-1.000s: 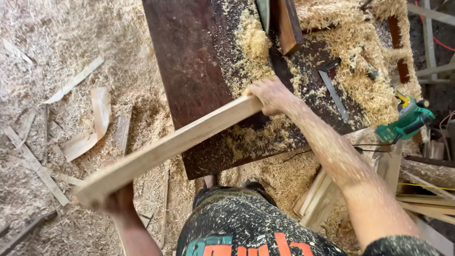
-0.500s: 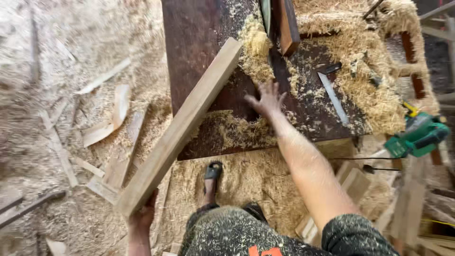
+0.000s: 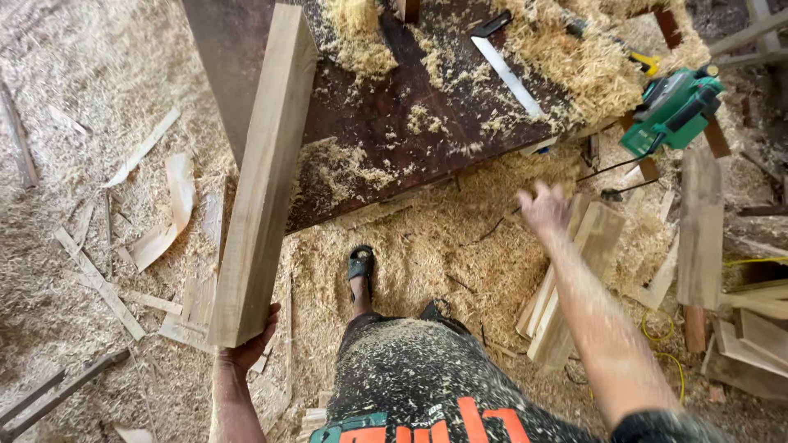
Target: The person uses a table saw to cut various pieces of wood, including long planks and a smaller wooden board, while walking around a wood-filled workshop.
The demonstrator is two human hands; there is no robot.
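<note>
My left hand grips the near end of a long pale wooden beam. The beam's far end rests on the dark workbench, which is strewn with wood shavings. My right hand hangs in the air, fingers spread and blurred, off the bench's near right edge and above a stack of short planks on the floor. It holds nothing.
A metal square lies on the bench. A green power planer sits at the bench's right end. Wood offcuts and thick sawdust cover the floor on the left. More boards lie on the right. My sandalled foot stands below the bench.
The beam has swung from lying crosswise to pointing lengthwise away from me. My right hand has let go of it and dropped back off the bench to the right.
</note>
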